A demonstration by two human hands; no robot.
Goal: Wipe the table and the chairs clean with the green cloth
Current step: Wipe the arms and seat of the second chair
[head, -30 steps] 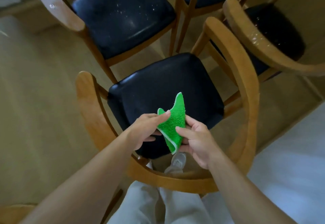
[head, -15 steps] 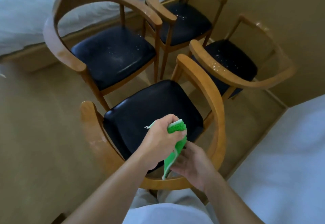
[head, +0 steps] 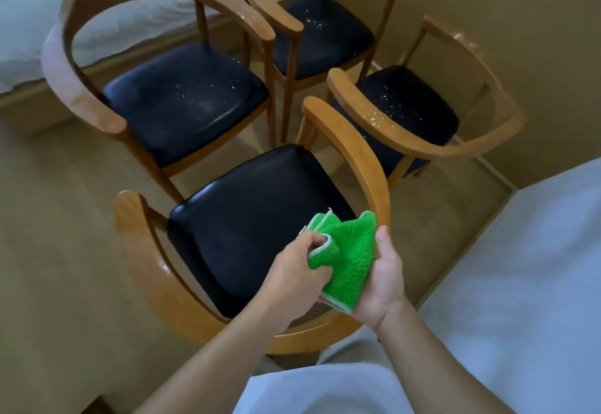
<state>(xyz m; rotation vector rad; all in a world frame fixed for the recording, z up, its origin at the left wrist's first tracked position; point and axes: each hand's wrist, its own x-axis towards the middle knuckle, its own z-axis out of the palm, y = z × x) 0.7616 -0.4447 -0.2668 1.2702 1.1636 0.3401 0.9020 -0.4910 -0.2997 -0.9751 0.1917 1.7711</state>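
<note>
The green cloth (head: pixel 349 257) is held between both hands above the rear right of the nearest chair (head: pixel 247 218), a wooden armchair with a shiny black seat. My left hand (head: pixel 299 270) grips the cloth's white-edged left part with curled fingers. My right hand (head: pixel 383 277) cups the cloth from below and the right, thumb up along its edge. Three more wooden chairs stand beyond: one at the left (head: pixel 182 98), one at the back (head: pixel 322 36), one at the right (head: pixel 406 104). Their black seats carry white specks.
A white cloth-covered surface (head: pixel 527 283) fills the lower right corner. Another white covering (head: pixel 29 23) lies at the upper left. A tan floor (head: pixel 58 234) surrounds the chairs, which stand close together, armrests almost touching. A tan wall (head: pixel 536 23) rises at the right.
The cloth, bunched in my left fist half a second ago, is now spread wider between both hands. My right hand has come out from under it to its right side. The view has lifted.
</note>
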